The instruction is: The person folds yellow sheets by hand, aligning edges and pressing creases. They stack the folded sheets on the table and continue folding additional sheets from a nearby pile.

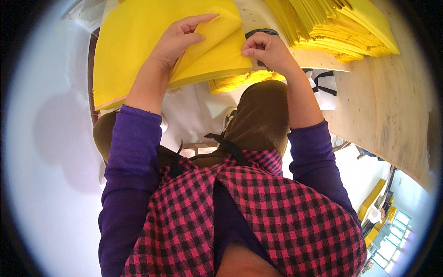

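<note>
A thick stack of yellow cloth-like sheets (pixel 131 51) lies on the work surface before me. At its right end, the top yellow sheet (pixel 220 34) is lifted and folded over into a slanting flap. My left hand (pixel 175 40) rests over the stack, closed on this flap, its index finger stretched along the fold and its thumb bent in below. To the right, my right hand (pixel 266 50) pinches the sheet's right edge between thumb and curled fingers. Just behind that hand is a dark object (pixel 262 32), largely hidden.
More folded yellow sheets (pixel 337 27) are piled on the wooden table (pixel 387 101) to the right. Beneath the work surface are further yellow sheets (pixel 230 82), close to my knees. A white item with black straps (pixel 325 85) hangs under the table edge. A white wall (pixel 55 138) stands at left.
</note>
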`<state>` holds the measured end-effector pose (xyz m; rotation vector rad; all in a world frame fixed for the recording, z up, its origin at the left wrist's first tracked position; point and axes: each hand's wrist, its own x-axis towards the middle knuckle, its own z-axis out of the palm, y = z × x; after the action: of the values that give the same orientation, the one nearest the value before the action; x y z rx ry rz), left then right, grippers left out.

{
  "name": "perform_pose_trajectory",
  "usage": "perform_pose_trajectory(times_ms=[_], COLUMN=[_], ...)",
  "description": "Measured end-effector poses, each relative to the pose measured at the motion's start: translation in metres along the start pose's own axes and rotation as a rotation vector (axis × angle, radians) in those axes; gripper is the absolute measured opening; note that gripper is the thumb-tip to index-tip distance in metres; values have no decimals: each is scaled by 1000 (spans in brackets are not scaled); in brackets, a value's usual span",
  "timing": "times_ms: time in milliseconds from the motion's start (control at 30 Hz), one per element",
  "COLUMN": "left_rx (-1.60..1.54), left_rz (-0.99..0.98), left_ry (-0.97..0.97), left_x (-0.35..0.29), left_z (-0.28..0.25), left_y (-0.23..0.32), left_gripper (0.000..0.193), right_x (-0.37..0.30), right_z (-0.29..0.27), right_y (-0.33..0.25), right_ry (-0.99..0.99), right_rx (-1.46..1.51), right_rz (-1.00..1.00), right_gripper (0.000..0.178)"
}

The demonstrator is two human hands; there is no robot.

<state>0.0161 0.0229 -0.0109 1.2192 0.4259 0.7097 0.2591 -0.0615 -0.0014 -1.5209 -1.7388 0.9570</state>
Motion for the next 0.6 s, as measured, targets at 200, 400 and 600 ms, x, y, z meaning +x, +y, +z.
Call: perform_pose_trajectory(times_ms=[200,400,600], left_rx=[7,39,69], left_rz=[2,38,1], left_ry=[11,6,15], left_x=[0,0,0], left_z=[2,3,3], left_y=[1,1,3], left_gripper=[53,50,53], right_x=[9,25,44], right_z=[-10,-15,-13], right_y=[-12,-27,-29], right_ry=[-21,-50,15], right_rx=[-68,-126,-137], right_rz=[-35,-80,-194], right_gripper=[11,16,23])
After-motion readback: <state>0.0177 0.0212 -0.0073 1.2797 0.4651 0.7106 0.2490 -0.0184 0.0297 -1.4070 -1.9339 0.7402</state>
